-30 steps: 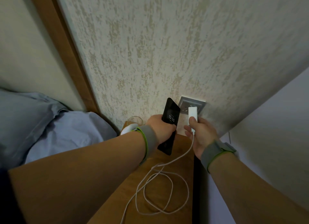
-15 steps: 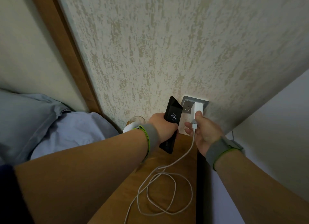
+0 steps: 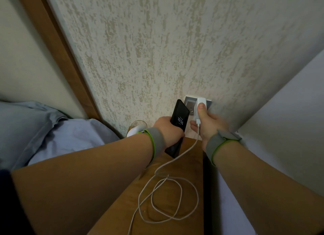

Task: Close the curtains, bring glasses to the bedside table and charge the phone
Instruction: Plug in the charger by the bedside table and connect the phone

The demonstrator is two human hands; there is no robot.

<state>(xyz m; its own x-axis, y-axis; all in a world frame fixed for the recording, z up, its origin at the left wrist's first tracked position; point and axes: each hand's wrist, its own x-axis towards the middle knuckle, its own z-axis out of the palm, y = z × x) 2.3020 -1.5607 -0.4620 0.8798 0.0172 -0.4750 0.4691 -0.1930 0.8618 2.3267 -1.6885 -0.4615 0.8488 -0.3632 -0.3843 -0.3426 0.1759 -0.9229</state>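
My left hand (image 3: 171, 129) grips a black phone (image 3: 179, 118) upright above the wooden bedside table (image 3: 191, 166); its screen is lit and reads 10:55. My right hand (image 3: 207, 123) holds a white charger plug (image 3: 199, 104) pressed against the grey wall socket (image 3: 190, 106), thumb on top of the plug. A white cable (image 3: 168, 191) runs from the plug down onto the table and lies there in loose loops. Whether its far end reaches the phone is hidden by my hand.
A clear drinking glass (image 3: 138, 124) and a white object (image 3: 134, 130) stand at the table's back left corner, partly behind my left wrist. A bed with blue pillows (image 3: 35, 127) lies to the left. A wooden headboard post (image 3: 57, 47) rises along the textured wall.
My right hand has lifted the charger plug from below the socket up onto it. The phone in my left hand stays almost where it was.
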